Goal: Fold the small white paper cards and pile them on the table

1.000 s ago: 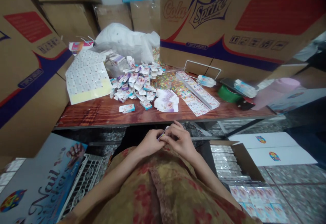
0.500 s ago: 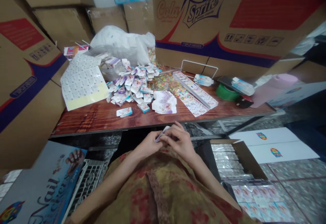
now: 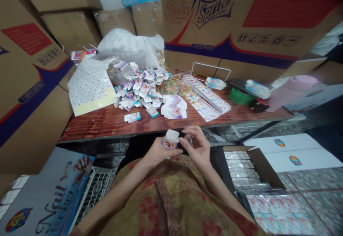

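Above my lap, my left hand (image 3: 158,151) is wrapped round a small printed cardboard box (image 3: 169,143), its white end flap standing up. My right hand (image 3: 197,144) is beside the box's right edge, thumb and fingers apart, the thumb tip close to the box; whether it touches, I cannot tell. On the table in front, a heap of similar small boxes (image 3: 142,85) lies loosely piled. Nearer the edge are a stack of flat unfolded cartons (image 3: 174,107) and a single small box (image 3: 132,117) lying on its side.
Sticker strips (image 3: 206,98) and loose colourful bits (image 3: 175,85) lie on the wooden table (image 3: 91,130). Large cartons (image 3: 235,25) stand behind and at left. At right are a green tape roll (image 3: 239,96), a pink bottle (image 3: 292,92) and an open carton of wrapped packs (image 3: 241,168).
The small box has turned so its printed face and raised white flap show in my left hand. My right hand has drawn off to the right and its fingers have spread.
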The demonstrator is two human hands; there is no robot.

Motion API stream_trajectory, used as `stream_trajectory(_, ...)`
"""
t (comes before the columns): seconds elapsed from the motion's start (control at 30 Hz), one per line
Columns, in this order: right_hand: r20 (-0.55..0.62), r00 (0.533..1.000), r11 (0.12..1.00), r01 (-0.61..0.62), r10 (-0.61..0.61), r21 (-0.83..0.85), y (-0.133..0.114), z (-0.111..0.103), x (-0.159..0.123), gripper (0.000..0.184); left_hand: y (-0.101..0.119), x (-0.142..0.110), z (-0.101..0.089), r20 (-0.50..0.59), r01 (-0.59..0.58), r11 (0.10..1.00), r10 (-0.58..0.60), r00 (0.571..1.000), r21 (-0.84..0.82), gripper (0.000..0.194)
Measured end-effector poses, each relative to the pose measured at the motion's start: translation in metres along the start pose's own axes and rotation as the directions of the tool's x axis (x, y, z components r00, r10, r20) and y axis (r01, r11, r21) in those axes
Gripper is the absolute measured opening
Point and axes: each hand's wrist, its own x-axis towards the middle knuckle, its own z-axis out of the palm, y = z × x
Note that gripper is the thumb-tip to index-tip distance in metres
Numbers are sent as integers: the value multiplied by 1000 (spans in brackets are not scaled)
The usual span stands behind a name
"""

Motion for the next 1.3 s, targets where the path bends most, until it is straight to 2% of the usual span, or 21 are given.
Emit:
stream_trajectory(0.03, 2, 998, 996, -67, 67, 66, 0, -2, 1, 21, 3, -2, 1, 23, 19, 1000, -19, 1000, -15, 36)
stream_trajectory(0.1, 135, 967, 948, -241, 217, 208, 2, -6, 2, 24, 7, -7, 4, 60, 36, 999, -34, 998, -22, 38)
stream_trajectory(0.2, 333, 872, 801, -470, 359, 370, 4, -5, 1, 22, 10, -11, 7, 82, 41, 999, -39, 996, -28, 39)
stream_trajectory(0.3, 389, 807, 675, -587, 444, 447, 5, 0, 1, 26, 9, -12, 8, 77, 46, 999, -46, 996, 7, 38)
stream_trajectory(0.43, 464, 708, 521, -706, 532, 479, 5, 5, 3, 27, 5, -11, 10, -3, 27, 998, -27, 1000, 64, 38)
stream_trajectory(0.5, 470, 690, 484, -722, 551, 494, 7, 5, 5, 27, 4, -10, 10, -24, 8, 997, -6, 1000, 78, 37)
stream_trajectory(0.63, 431, 697, 474, -711, 573, 519, 10, 4, 7, 27, 3, -5, 9, -120, -39, 994, 52, 991, 106, 41)
stream_trajectory(0.73, 375, 699, 470, -698, 608, 540, 13, 4, 7, 28, 1, 0, 7, -188, -138, 985, 156, 970, 105, 46)
stream_trajectory(0.83, 338, 696, 462, -691, 634, 556, 17, 5, 10, 28, 0, 4, 3, -178, -287, 951, 304, 936, 115, 36)
stream_trajectory(0.93, 300, 705, 480, -676, 642, 559, 20, 7, 15, 28, 2, 10, -3, -172, -356, 905, 398, 901, 232, 23)
stream_trajectory(1.03, 217, 766, 594, -616, 605, 518, 22, 11, 21, 26, 6, 16, -10, -171, -348, 876, 419, 892, 334, 23)
stream_trajectory(1.17, 140, 854, 761, -512, 501, 398, 22, 17, 30, 22, 11, 24, -18, -183, -342, 856, 435, 882, 388, 24)
stream_trajectory(1.3, 115, 942, 917, -333, 315, 219, 22, 20, 41, 17, 14, 34, -24, -211, -356, 820, 484, 849, 448, 20)
